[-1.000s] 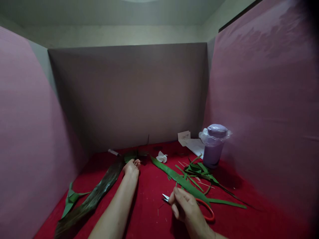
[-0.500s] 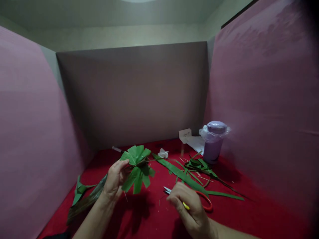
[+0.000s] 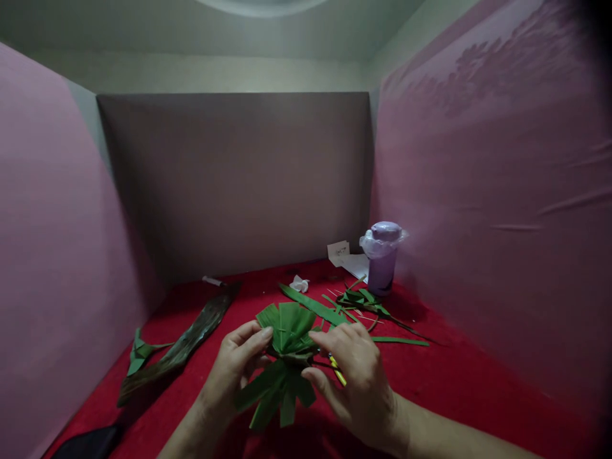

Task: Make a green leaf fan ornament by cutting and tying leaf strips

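Observation:
A green rosette of folded leaf strips (image 3: 284, 357) is held up above the red cloth (image 3: 459, 408), between both hands. My left hand (image 3: 234, 370) pinches its left side, thumb and fingers closed on the strips. My right hand (image 3: 356, 382) grips the right side of the rosette with curled fingers. A small yellow-tipped stick (image 3: 337, 373) shows between the right fingers and the leaf.
A long dark leaf (image 3: 186, 341) lies on the left, with a folded green scrap (image 3: 138, 354) beside it. Cut green strips (image 3: 356, 303) lie behind the hands. A lilac cup wrapped in plastic (image 3: 382, 258), paper slips (image 3: 347, 255) and a white tissue (image 3: 299, 284) stand near the back wall.
My left hand lifted the green rosette from the far cloth and brought it to the middle. My right hand left the scissors on the cloth and closed on the rosette's right side.

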{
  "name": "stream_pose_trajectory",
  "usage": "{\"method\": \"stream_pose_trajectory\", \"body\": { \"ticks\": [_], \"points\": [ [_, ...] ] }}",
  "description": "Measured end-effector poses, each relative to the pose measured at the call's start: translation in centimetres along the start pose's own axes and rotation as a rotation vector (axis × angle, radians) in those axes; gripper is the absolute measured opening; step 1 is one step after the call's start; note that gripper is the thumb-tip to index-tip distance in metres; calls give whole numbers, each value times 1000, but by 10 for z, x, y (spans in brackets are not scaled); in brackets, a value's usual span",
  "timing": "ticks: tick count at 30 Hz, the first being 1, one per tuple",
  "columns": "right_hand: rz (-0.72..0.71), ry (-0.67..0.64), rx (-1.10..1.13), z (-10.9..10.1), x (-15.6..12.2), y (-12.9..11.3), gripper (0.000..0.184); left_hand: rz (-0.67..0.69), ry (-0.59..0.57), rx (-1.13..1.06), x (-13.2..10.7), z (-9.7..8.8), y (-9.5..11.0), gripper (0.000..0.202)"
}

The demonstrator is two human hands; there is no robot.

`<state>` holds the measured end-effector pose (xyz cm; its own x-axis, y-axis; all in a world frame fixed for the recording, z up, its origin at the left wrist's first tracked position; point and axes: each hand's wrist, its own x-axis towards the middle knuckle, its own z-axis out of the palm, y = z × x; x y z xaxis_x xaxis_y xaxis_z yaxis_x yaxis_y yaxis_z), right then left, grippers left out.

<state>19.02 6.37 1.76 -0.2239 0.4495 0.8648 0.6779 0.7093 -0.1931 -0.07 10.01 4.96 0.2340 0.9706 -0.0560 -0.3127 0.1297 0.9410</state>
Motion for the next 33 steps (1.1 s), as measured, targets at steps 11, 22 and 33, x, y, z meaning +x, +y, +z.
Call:
{"method": "stream_pose_trajectory", "body": {
  "ticks": [11,22,33],
  "points": [
    [-8,-13,-33,8,-14,8,4,-40,-60,-96,-2,2,-9,24],
    [44,43,-124,11,-12,18,13,-33,-80,-212,-6,10,-29,37],
    [21,31,-83,13,-15,16,9,-5,190,-180,-1,16,-36,33]
  ]
}}
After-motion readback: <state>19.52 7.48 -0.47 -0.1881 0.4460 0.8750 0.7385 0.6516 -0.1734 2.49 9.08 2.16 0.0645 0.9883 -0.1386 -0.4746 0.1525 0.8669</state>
